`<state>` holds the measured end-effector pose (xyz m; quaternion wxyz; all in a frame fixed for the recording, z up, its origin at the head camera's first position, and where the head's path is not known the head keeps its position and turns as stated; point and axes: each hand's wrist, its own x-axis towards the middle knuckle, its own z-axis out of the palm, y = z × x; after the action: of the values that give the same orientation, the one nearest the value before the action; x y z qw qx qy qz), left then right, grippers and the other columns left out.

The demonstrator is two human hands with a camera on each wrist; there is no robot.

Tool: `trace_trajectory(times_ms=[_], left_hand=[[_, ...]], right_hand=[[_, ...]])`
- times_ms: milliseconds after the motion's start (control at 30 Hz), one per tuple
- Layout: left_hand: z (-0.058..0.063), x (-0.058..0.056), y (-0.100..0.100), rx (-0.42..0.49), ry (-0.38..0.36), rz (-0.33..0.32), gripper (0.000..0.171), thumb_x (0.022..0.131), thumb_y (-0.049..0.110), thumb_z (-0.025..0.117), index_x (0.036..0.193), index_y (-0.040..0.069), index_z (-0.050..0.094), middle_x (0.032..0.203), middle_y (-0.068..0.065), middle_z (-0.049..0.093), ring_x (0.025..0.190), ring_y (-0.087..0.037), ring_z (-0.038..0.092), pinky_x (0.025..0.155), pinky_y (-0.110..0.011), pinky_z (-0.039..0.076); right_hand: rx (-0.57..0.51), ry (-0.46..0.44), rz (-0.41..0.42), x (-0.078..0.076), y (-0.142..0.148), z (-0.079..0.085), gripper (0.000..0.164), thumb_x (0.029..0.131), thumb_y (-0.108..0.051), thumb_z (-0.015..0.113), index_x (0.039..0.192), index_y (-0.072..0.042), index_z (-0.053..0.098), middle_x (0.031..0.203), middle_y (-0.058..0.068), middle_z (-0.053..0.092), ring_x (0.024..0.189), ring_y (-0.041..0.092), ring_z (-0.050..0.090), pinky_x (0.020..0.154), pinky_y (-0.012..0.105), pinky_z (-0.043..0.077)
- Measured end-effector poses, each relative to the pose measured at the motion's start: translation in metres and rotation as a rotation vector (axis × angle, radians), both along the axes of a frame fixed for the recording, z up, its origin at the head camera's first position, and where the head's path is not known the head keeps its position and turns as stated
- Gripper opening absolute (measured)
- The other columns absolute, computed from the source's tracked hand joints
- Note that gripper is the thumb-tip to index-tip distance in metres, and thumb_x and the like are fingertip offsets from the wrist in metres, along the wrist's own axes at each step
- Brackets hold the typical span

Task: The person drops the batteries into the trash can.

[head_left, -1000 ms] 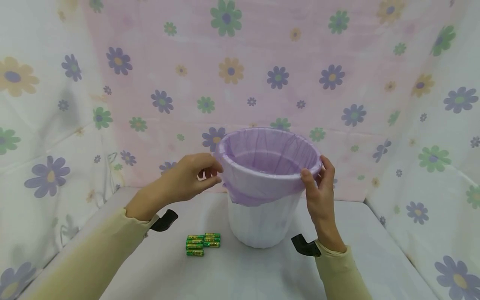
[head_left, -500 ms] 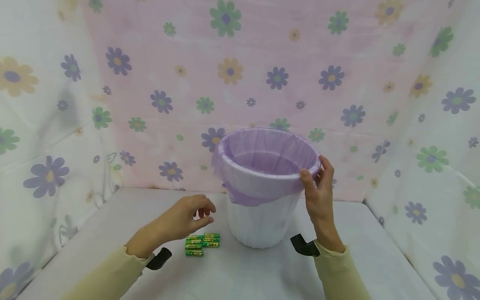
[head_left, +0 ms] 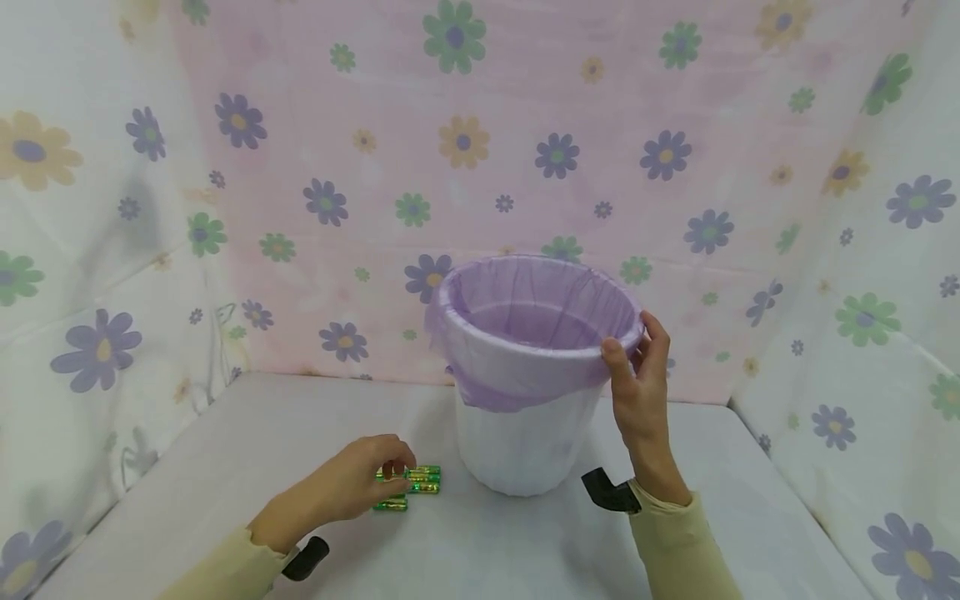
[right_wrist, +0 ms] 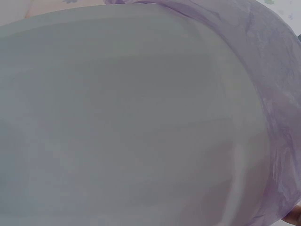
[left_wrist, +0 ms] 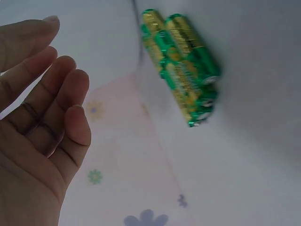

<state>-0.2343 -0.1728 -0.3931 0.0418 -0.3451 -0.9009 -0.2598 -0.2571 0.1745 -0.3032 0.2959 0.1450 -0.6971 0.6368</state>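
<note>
My left fingers, loosely curled and empty, hover by the green batteries; my right fingers grip the bagged rim of the white bin.
The batteries lie just left of the bin, partly hidden, so I can't count them. A purple bag lines the bin, folded over its rim; pale surface beneath, flowered backdrop behind.

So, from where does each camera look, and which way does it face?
Head: worn on the head, facing forward and down at the bin and batteries; shows the left grip, right grip and both sleeves.
Left wrist: on that wrist, facing the batteries; shows the left grip, palm side.
Right wrist: on that wrist, facing the bin's outside and purple liner; only what seems a fingertip shows, lower right.
Shared: head and left wrist both show the batteries.
</note>
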Motion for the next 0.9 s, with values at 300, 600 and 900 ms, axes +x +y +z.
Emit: trace_trajectory(times_ms=[300, 600, 900], left_hand=[[-0.033, -0.004, -0.008, -0.152, -0.034, 0.047, 0.022, 0.075, 0.036, 0.071, 0.090, 0.022, 0.061, 0.080, 0.013, 0.050, 0.071, -0.006, 0.048, 0.063, -0.025, 0.041], [-0.045, -0.003, -0.010, -0.207, 0.007, 0.068, 0.027, 0.071, 0.036, 0.074, 0.092, 0.022, 0.062, 0.081, 0.015, 0.048, 0.072, -0.004, 0.045, 0.065, -0.027, 0.041], [-0.045, -0.004, -0.010, -0.227, -0.029, 0.076, 0.025, 0.071, 0.035, 0.074, 0.090, 0.023, 0.063, 0.082, 0.015, 0.049, 0.071, -0.004, 0.045, 0.064, -0.027, 0.041]], right_hand=[[0.006, -0.001, -0.016, 0.000, 0.001, 0.000, 0.061, 0.088, -0.027, 0.054, 0.139, -0.023, 0.022, 0.127, 0.015, 0.038, 0.106, 0.019, 0.044, 0.088, 0.036, 0.037], [-0.014, 0.005, -0.001, -0.002, 0.001, -0.001, 0.061, 0.088, -0.026, 0.055, 0.139, -0.022, 0.022, 0.127, 0.016, 0.038, 0.107, 0.020, 0.044, 0.089, 0.036, 0.036], [-0.009, 0.008, -0.001, -0.003, 0.001, -0.001, 0.061, 0.088, -0.026, 0.055, 0.139, -0.022, 0.022, 0.127, 0.016, 0.038, 0.106, 0.020, 0.044, 0.088, 0.036, 0.037]])
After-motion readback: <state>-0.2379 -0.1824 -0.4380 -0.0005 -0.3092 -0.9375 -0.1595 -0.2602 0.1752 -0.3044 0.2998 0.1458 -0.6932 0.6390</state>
